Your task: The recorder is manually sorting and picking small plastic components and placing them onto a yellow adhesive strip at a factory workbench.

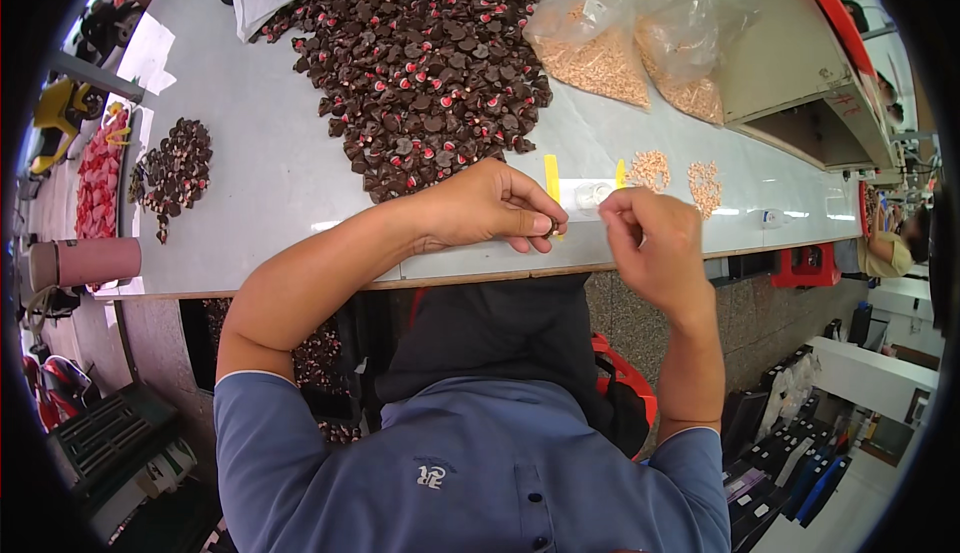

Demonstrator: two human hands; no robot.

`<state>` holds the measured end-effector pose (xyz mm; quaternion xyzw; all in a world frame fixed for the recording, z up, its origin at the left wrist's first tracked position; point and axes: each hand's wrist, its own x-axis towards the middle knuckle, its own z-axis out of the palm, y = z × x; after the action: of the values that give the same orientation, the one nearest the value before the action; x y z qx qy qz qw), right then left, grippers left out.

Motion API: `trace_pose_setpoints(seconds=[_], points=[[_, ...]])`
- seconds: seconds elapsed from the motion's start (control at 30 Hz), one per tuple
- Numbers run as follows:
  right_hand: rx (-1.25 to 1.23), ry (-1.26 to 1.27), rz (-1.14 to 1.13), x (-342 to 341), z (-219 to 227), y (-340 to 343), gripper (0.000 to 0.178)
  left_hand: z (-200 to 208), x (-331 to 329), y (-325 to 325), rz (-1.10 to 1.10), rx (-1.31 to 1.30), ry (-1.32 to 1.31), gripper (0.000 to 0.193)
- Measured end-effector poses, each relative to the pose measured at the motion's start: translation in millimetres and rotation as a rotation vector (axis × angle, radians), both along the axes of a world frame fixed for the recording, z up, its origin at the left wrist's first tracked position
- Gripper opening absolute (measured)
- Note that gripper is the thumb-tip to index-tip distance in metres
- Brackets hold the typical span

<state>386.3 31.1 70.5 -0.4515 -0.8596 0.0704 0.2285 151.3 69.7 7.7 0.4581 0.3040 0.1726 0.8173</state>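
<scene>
Both hands work close together at the near edge of the grey table (260, 183). Left hand (490, 205) is curled shut, thumb and forefinger pinching a small dark piece (551, 225) at its tip. Right hand (655, 243) is raised just beside it, fingertips drawn together; whether anything is held there cannot be told. The dark piece sits between the two hands, in the left hand's grip and a short gap from the right fingertips. It is too small to judge a long axis.

Beyond the hands, a large heap of dark pieces with red spots (430, 63) lies well apart, nearer the left arm. Two small piles of tan bits (678, 178) lie just beyond the right hand. Yellow strips (552, 179) and a small clear item (590, 194) rest between them.
</scene>
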Motion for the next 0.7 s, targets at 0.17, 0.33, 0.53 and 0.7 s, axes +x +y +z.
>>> trace_pose_setpoints(seconds=[0.17, 0.33, 0.53, 0.7], points=[[-0.212, 0.344, -0.007, -14.8, -25.0, -16.0, 0.008, 1.7, 0.2, 0.0, 0.016, 0.004, 0.023, 0.025], [-0.129, 0.312, -0.010, -19.9, -31.2, -15.2, 0.010, 2.4, 0.5, -0.9, 0.012, 0.020, 0.025, 0.024], [-0.083, 0.284, 0.006, -21.0, -32.4, -13.6, 0.010, 1.7, 2.3, -0.6, 0.007, 0.020, 0.045, 0.024], [-0.183, 0.362, 0.016, -19.6, -34.7, -14.3, 0.009, 2.0, 0.6, -0.3, -0.007, 0.020, 0.043, 0.024]])
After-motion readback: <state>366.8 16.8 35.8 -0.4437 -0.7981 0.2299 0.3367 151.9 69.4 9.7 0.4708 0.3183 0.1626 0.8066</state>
